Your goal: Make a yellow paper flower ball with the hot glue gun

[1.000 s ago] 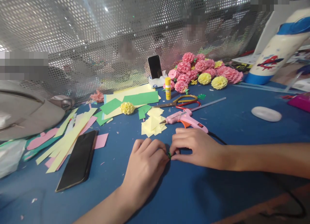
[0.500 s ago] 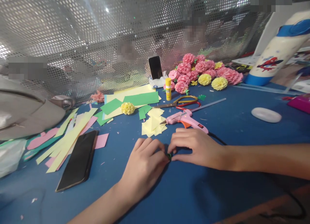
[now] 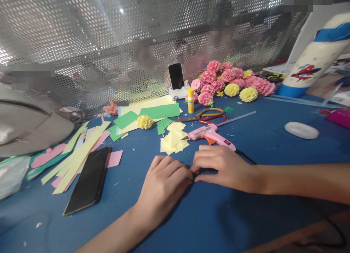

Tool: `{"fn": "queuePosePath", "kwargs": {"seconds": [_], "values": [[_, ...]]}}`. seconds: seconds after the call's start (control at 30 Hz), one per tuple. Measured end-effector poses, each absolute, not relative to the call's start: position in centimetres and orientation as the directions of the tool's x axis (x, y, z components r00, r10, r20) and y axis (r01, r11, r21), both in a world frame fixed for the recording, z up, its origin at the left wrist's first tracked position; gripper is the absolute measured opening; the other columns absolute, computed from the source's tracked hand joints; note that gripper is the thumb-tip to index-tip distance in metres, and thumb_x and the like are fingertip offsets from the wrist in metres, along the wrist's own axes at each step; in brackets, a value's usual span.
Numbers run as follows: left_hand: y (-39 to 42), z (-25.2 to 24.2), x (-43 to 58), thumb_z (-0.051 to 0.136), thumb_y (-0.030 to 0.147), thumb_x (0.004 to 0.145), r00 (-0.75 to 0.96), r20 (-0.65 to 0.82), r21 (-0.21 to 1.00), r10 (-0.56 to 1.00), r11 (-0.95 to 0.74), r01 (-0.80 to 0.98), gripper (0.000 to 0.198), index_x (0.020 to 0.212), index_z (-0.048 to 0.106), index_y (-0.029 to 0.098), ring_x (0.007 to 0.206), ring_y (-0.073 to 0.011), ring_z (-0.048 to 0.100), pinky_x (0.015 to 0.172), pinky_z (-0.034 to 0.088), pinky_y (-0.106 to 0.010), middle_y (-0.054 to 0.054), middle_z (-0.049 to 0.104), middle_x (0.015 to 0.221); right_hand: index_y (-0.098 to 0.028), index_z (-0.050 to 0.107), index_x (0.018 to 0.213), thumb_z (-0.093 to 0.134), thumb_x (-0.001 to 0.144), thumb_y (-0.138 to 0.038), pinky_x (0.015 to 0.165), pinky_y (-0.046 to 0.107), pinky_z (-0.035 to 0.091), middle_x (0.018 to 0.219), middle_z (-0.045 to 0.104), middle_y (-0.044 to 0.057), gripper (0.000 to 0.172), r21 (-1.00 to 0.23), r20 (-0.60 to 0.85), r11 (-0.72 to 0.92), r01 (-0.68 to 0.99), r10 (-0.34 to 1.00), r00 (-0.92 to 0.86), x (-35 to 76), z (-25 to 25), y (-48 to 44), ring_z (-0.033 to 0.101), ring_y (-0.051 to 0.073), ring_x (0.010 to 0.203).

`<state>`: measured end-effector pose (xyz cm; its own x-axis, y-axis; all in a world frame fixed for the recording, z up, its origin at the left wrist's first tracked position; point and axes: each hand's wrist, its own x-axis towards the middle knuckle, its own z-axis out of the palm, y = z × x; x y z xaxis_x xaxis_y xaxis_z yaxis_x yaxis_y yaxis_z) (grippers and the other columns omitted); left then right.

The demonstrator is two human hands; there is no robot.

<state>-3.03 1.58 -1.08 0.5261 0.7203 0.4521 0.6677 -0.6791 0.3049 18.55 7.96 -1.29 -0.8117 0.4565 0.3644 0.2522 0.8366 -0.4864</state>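
Observation:
Both hands meet low over the blue table (image 3: 123, 224), fingertips nearly touching. My left hand (image 3: 164, 183) is closed, its fingers pinched around a small green paper piece (image 3: 194, 175), mostly hidden by the fingers. From the other side, thumb and fingers of my right hand (image 3: 222, 167) pinch the same piece. Just beyond the right hand lies a pink glue gun (image 3: 213, 134) with a clear glue stick in its back. Yellow paper squares (image 3: 173, 141) are piled near its nozzle.
Scissors (image 3: 206, 116), a glue stick tube (image 3: 190, 101), green paper (image 3: 160, 111) and a yellow paper flower (image 3: 144, 122) lie farther back. Pink paper flowers (image 3: 209, 78) are heaped by a bottle (image 3: 311, 63). A phone (image 3: 89, 180) and paper strips (image 3: 82, 154) sit left; a white mouse (image 3: 301, 130) right.
The fingertips have come slightly closer together, covering more of the green paper piece. Nothing on the table has moved; the view shifts very slightly.

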Motion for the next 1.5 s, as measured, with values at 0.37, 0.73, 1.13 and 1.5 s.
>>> {"fn": "queuePosePath", "kwargs": {"seconds": [0.37, 0.73, 1.13, 1.5], "values": [[1.59, -1.16, -2.97, 0.06, 0.021, 0.095, 0.522, 0.519, 0.243, 0.677, -0.702, 0.669, 0.01, 0.087, 0.065, 0.021, 0.076, -0.0151, 0.055, 0.075, 0.032, -0.033, 0.003, 0.073, 0.085, -0.016, 0.069, 0.091, 0.072, 0.087, -0.023, 0.074, 0.027, 0.034, 0.086, 0.067, -0.001, 0.008, -0.488, 0.366, 0.837, 0.246, 0.453, -0.813, 18.61, -1.23, 7.8, 0.052, 0.014, 0.082], [1.66, -1.12, -3.19, 0.062, 0.023, 0.094, 0.525, 0.506, 0.255, 0.685, -0.7, 0.667, 0.01, 0.085, 0.065, 0.023, 0.076, -0.015, 0.054, 0.076, 0.031, -0.034, 0.005, 0.072, 0.082, -0.018, 0.068, 0.088, 0.068, 0.089, -0.023, 0.073, 0.027, 0.034, 0.084, 0.065, -0.001, 0.005, -0.466, 0.393, 0.856, 0.222, 0.426, -0.815, 18.58, -1.56, 8.03, 0.05, 0.014, 0.08], [1.66, -1.14, -3.4, 0.061, 0.025, 0.094, 0.528, 0.464, 0.301, 0.711, -0.687, 0.661, 0.008, 0.089, 0.067, 0.024, 0.082, -0.0153, 0.06, 0.079, 0.033, -0.035, 0.003, 0.075, 0.094, -0.018, 0.067, 0.089, 0.072, 0.086, -0.025, 0.077, 0.026, 0.037, 0.087, 0.067, -0.002, 0.009, -0.558, 0.316, 0.786, 0.266, 0.498, -0.808, 18.32, -1.02, 7.99, 0.055, 0.014, 0.086], [1.44, -1.12, -3.49, 0.061, 0.022, 0.094, 0.532, 0.455, 0.318, 0.714, -0.688, 0.652, 0.008, 0.088, 0.067, 0.023, 0.082, -0.0154, 0.059, 0.081, 0.033, -0.035, 0.003, 0.075, 0.094, -0.018, 0.066, 0.087, 0.071, 0.087, -0.025, 0.075, 0.027, 0.036, 0.085, 0.066, -0.001, 0.009, -0.515, 0.336, 0.819, 0.254, 0.465, -0.819, 18.31, -1.08, 7.93, 0.054, 0.015, 0.083]]}}
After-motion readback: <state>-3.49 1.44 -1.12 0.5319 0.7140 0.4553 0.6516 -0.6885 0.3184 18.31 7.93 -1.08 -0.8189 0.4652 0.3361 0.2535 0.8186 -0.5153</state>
